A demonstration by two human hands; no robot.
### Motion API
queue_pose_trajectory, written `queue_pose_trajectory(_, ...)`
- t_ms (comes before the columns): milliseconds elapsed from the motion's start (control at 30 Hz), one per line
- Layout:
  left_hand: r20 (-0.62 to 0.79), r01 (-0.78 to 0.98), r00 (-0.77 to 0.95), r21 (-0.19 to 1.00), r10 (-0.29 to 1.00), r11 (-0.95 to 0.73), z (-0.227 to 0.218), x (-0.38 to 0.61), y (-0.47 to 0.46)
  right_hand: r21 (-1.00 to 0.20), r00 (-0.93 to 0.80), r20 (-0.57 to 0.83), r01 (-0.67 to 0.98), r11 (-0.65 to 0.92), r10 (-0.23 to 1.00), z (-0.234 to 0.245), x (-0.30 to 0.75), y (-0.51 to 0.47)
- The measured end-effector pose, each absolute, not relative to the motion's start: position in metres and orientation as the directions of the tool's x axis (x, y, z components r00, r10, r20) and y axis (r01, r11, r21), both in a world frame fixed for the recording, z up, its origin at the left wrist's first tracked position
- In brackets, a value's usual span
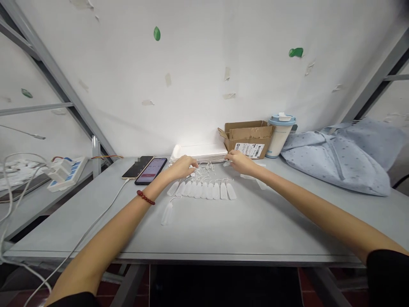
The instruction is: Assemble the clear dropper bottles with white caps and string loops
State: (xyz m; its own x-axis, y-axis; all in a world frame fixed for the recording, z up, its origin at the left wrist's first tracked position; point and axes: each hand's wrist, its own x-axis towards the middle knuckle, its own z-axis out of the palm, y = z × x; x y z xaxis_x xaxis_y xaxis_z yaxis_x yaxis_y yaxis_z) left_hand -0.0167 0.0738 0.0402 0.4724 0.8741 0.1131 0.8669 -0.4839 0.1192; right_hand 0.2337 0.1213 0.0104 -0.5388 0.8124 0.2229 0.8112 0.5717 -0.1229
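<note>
Both my arms reach far across a grey table [223, 230]. My left hand [182, 166], with a red bead bracelet on its wrist, rests curled on the thin white cords of a row of several small white tags [204, 189]. My right hand [238, 161] is closed in a pinch on a small white piece at the edge of a stack of white trays [200, 152]. One more white tag [167, 214] lies apart, nearer to me on the left.
Two phones [145, 169] lie left of the trays, one with a white cable. An open cardboard box [247, 137] and a lidded cup [280, 134] stand by the wall. A blue cloth bag [345, 157] lies right. A power strip [67, 169] sits far left.
</note>
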Motion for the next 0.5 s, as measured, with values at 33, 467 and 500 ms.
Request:
queue_pose_trajectory(33, 0.106, 0.863, 0.482, 0.112, 0.869, -0.493, 0.037, -0.016, 0.079, -0.086, -0.545, 0.203, 0.818, 0.569, 0.814, 0.009, 0.233, 0.124)
queue_pose_trajectory(467, 0.153, 0.834, 0.523, 0.113, 0.839, -0.540, 0.025, -0.014, 0.085, 0.197, -0.575, 0.167, 0.816, 0.544, 0.801, -0.004, 0.229, 0.127)
queue_pose_trajectory(500, 0.168, 0.833, 0.516, 0.127, 0.840, -0.538, 0.028, -0.015, 0.084, 0.204, -0.581, 0.179, 0.811, 0.548, 0.794, -0.003, 0.229, 0.126)
